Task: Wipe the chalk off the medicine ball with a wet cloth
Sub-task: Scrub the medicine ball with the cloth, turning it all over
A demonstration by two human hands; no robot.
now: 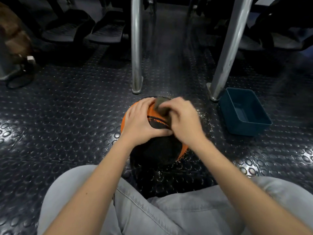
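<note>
Beneath both hands (pixel 142 122) and cloth (pixel 160 104) sits the ball (pixel 157 150).

The medicine ball (pixel 157 150) sits on the floor (pixel 67 116) just before the person's legs (pixel 152 209), between the knees. The left hand (pixel 140 121) rests on its upper left. The right hand (pixel 184 119) holds the cloth (pixel 160 104) against its far top. Behind the ball stands the left post (pixel 136 48), with the right post (pixel 227 48) further right. A tub (pixel 245 128) lies right of the ball, just beside the right post's foot. Seats (pixel 84 31) stand well behind, and at the far left is perhaps a bag (pixel 15 39).
</note>
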